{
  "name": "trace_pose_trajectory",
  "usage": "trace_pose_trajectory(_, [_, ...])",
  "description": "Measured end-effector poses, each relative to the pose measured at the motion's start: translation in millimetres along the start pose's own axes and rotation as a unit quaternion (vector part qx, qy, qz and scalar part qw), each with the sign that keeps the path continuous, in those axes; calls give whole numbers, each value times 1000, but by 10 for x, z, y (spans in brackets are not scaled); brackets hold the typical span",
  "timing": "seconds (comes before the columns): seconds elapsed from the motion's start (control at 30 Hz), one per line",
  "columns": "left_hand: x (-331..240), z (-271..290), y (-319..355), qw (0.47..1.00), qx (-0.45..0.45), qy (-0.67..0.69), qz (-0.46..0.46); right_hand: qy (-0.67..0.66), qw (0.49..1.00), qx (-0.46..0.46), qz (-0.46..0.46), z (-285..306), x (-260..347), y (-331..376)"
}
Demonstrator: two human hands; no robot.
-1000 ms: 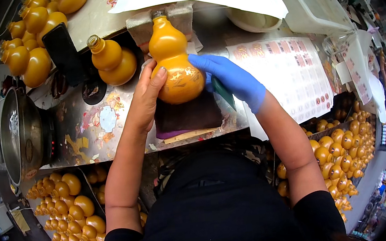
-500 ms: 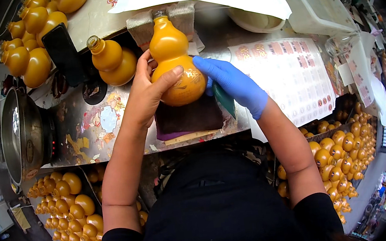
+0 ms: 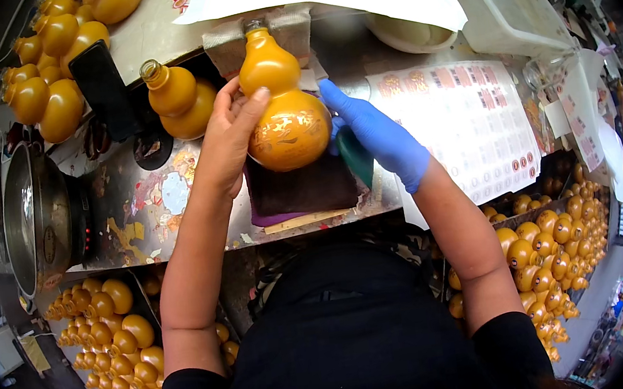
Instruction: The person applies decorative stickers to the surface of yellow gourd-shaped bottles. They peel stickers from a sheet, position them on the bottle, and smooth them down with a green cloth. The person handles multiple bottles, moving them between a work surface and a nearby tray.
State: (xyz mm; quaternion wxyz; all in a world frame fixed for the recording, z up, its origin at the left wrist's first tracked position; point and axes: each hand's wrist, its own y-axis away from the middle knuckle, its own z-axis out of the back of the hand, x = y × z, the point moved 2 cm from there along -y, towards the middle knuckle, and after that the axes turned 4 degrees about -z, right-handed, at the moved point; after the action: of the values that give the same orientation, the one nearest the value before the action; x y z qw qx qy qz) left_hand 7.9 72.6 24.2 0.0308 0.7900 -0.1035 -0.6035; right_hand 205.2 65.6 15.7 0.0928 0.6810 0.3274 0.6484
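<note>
A yellow-orange gourd-shaped bottle lies with its glass neck pointing away from me, over a dark cloth pad. Shiny gold patterning shows on its wide lower bulb. My bare left hand is closed around the left side of its waist, thumb on top. On the right, my blue-gloved right hand grips a dark green flat scraper-like piece, partly hidden by the fingers. The gloved fingertips are just beside the bottle's right side. Folded grey cloth supports the bottle's neck end.
A second gourd bottle stands to the left, near a black phone-like slab on a stand. Printed decal sheets lie to the right. A metal pan sits at the left edge. Many bottles are below the table.
My left thumb has shifted from the lower bulb up to the waist, uncovering more gold pattern. My right hand has drawn slightly off the bottle's side, still holding the green piece.
</note>
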Motion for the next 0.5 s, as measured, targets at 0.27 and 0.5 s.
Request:
trace_pose_trajectory(0.27, [176, 93, 295, 999, 48, 21, 5, 26, 996, 37, 78, -44, -13, 4])
trace_pose_trajectory(0.5, [143, 111, 290, 994, 53, 89, 45, 11, 997, 27, 75, -43, 13, 59])
